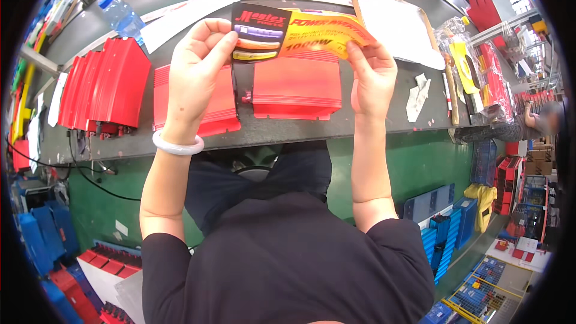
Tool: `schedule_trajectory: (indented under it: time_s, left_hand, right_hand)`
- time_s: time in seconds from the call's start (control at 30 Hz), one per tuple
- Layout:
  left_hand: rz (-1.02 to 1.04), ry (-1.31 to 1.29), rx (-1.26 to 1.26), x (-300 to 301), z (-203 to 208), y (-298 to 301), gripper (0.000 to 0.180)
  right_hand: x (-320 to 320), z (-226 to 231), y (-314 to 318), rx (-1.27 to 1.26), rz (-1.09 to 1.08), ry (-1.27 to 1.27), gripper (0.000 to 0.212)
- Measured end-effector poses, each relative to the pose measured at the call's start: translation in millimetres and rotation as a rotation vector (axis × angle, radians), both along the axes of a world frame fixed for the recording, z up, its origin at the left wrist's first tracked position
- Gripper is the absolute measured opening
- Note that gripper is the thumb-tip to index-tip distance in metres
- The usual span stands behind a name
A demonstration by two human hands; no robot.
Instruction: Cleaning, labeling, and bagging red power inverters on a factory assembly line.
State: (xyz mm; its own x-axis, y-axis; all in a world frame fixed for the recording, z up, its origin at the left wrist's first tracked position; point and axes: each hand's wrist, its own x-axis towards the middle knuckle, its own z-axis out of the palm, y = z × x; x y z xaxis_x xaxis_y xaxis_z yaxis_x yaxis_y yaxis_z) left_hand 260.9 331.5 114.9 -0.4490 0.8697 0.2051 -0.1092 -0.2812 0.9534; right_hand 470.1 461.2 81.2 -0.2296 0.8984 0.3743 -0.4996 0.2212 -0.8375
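A yellow and black printed label [321, 30] is stretched between my hands above the bench, slightly curved. My left hand [199, 69] pinches its black left end between thumb and fingers, and a pale bangle circles that wrist. At the yellow right end, my right hand [373, 78] grips the edge in the same way. Below the label lies a red ribbed metal case [297, 87]. Another red case [219, 99] sits to its left, partly hidden by my left hand and forearm. Several more red cases [111, 84] stand in a row farther left.
A water bottle [123, 18] and white paper [192, 15] lie at the back left. An open cardboard box [396, 27] with white sheets is at the back right, near crumpled paper [417, 97] and bagged parts [495, 78]. A black cable [108, 189] hangs off the bench's left front.
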Motion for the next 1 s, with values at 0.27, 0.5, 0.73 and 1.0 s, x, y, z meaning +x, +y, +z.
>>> schedule_trajectory:
  time_s: [0.27,0.5,0.73,1.0]
  left_hand:
    - [0.161,0.185,0.067,18.1,-25.3,16.4,0.012]
    - [-0.063,-0.228,-0.247,14.7,-52.2,25.6,0.013]
    - [-0.072,-0.417,-0.334,30.0,-51.0,20.1,0.015]
    - [-0.083,-0.463,-0.306,42.7,-54.2,11.3,0.021]
  right_hand:
    - [15.7,-3.8,-6.9,0.076,-0.163,-0.145,0.020]
    - [27.3,-38.8,-11.3,-0.175,-0.071,-0.307,0.024]
    - [36.6,-51.0,-10.7,-0.332,-0.005,-0.261,0.030]
    - [50.4,-55.3,-1.6,-0.215,0.016,-0.365,0.026]
